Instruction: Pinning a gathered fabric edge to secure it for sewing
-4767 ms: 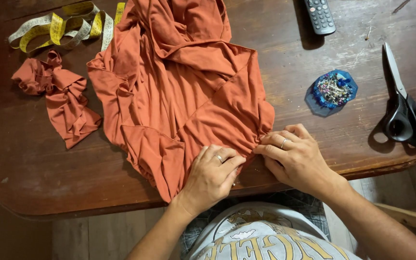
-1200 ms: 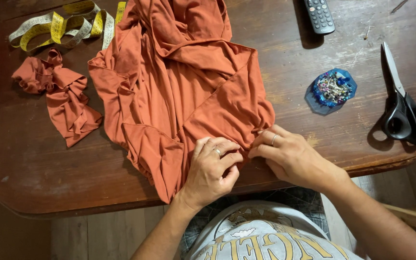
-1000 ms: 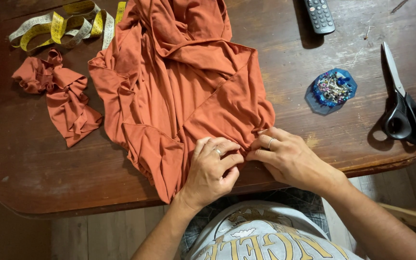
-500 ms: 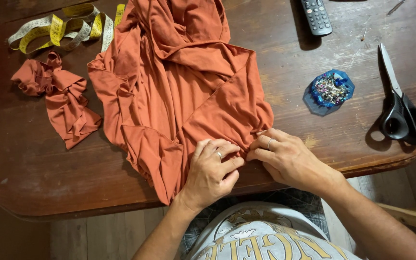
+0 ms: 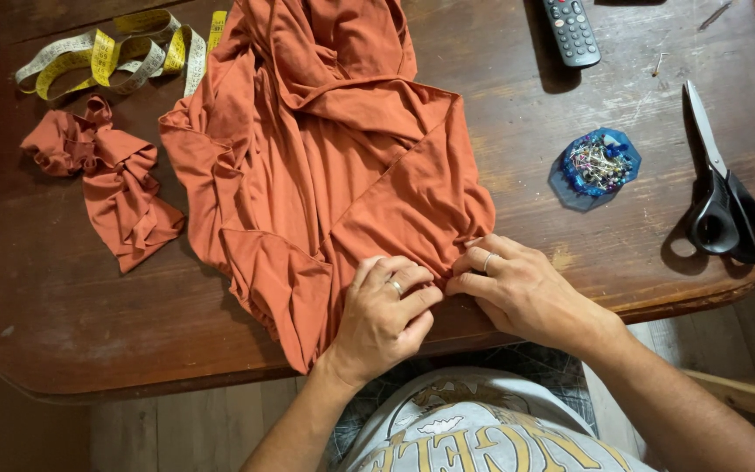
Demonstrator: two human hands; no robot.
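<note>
At the near edge of the wooden table (image 5: 63, 332), both hands press on the lower hem of the rust-orange garment (image 5: 325, 175). The left hand (image 5: 386, 319) lies with curled fingers on the cloth, pinching a fold close to its tips; a ring shows on one finger. The right hand (image 5: 517, 288) meets it from the right, fingertips narrowed onto the same bunched edge, also ringed. Compared with nearly five seconds ago, the hands have shifted little: the right hand now sits slightly lower and flatter, its fingers tucked closer against the left, and the gathered edge under them looks tighter.

The garment spreads from the near edge up the middle of the table to the far edge, folded and creased. Left of it lies a loose scrap of the same orange cloth (image 5: 107, 183), and beyond that, at the far left corner, a yellow tape measure (image 5: 107, 57). To the right sit a blue pin holder (image 5: 600, 162), black-handled scissors (image 5: 727, 201) near the right edge, and a remote control (image 5: 570, 31) at the far edge.
</note>
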